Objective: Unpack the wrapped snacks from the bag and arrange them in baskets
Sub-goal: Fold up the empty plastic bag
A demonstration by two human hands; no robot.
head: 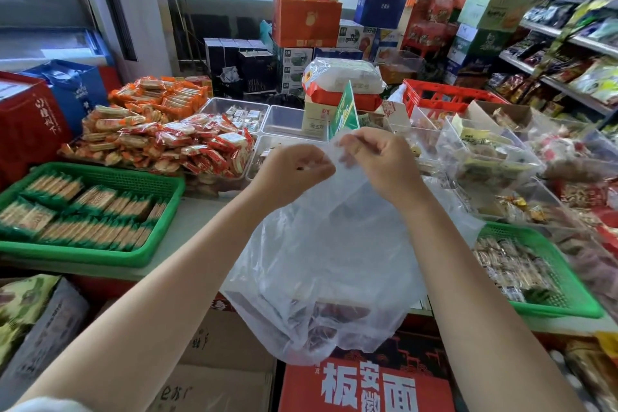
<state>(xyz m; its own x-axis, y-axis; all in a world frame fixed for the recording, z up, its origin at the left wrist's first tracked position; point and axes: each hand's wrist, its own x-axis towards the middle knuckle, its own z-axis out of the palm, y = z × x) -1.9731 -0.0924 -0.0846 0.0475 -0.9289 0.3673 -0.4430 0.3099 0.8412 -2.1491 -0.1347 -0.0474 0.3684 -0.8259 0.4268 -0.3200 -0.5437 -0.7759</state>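
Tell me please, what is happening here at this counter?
A person holds up a clear plastic bag with both hands: the left hand and the right hand each pinch its top edge. A few dark red wrapped snacks lie at the bottom of the bag. A green basket on the left is already filled with rows of packets; another green basket on the right also holds packets.
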